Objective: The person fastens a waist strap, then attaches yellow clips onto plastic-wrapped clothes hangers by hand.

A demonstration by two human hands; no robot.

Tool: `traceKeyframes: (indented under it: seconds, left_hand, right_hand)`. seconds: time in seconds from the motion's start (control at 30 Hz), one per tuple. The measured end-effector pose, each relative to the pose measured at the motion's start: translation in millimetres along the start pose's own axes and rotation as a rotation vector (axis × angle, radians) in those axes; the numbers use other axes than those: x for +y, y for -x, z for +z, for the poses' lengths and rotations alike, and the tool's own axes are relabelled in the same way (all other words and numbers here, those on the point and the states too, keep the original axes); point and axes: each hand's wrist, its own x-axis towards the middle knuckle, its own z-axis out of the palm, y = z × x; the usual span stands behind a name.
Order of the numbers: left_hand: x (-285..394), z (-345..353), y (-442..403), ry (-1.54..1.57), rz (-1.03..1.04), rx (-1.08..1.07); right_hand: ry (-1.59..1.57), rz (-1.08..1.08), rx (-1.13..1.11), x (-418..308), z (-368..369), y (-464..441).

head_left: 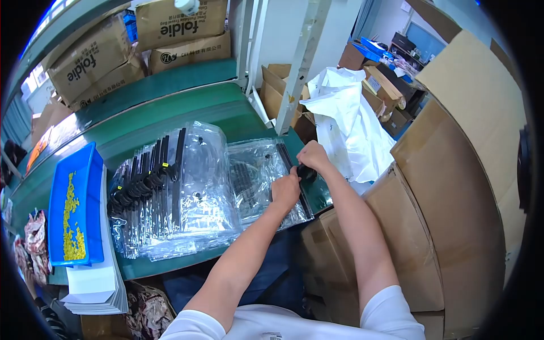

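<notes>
A clear plastic bag [262, 156] with a black edge strip [285, 152] lies flat at the right end of the green table. At that strip, my right hand [313, 157] is closed on a small black piece [306, 172] that looks like the bag's handle. My left hand [286, 190] is beside it, its fingers closed and pressed at the strip and the black piece. Just left of them is an overlapping stack of similar clear bags [207, 187], with black strips and curved black handles [141, 187] bearing small yellow tags.
A blue tray [58, 209] of small yellow pieces stands at the left on a stack of white sheets [93, 286]. Cardboard boxes [181, 28] line the back shelf. A large open carton [447, 170] and white plastic sheeting [348, 122] flank my right side, near a metal post [297, 73].
</notes>
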Motion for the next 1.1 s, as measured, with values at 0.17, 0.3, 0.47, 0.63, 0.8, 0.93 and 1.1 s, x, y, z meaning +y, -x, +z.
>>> traceKeyframes:
  seconds: [0.17, 0.3, 0.47, 0.63, 0.8, 0.93, 1.1]
  left_hand:
    - [-0.2, 3.5, 3.5, 0.006, 0.034, 0.063]
    - [-1.3, 2.2, 5.5, 0.027, 0.017, 0.046]
    - [0.8, 1.8, 8.3, -0.024, 0.016, 0.064]
    - [0.9, -0.1, 8.5, -0.052, 0.028, 0.051]
    - [5.9, -13.3, 6.0, 0.000, -0.010, -0.217]
    - [6.8, 14.6, 3.8, -0.055, -0.141, 0.079]
    - [0.6, 33.7, 2.4, 0.023, -0.003, 0.236]
  right_hand:
    - [0.169, -0.063, -0.177, -13.3, -13.5, 1.9]
    - [-0.028, -0.031, -0.367, -20.3, -19.0, 4.8]
    - [-0.100, 0.079, -0.418, -18.2, -14.7, -1.5]
    - [-0.071, 0.056, -0.453, -33.3, -29.9, 12.0]
    - [0.162, -0.334, -0.569, -13.4, -27.7, -3.0]
    - [0.452, -0.506, -0.396, -30.0, -30.6, 4.5]
    - [0.777, -0.700, -0.304, -13.6, -21.7, -2.1]
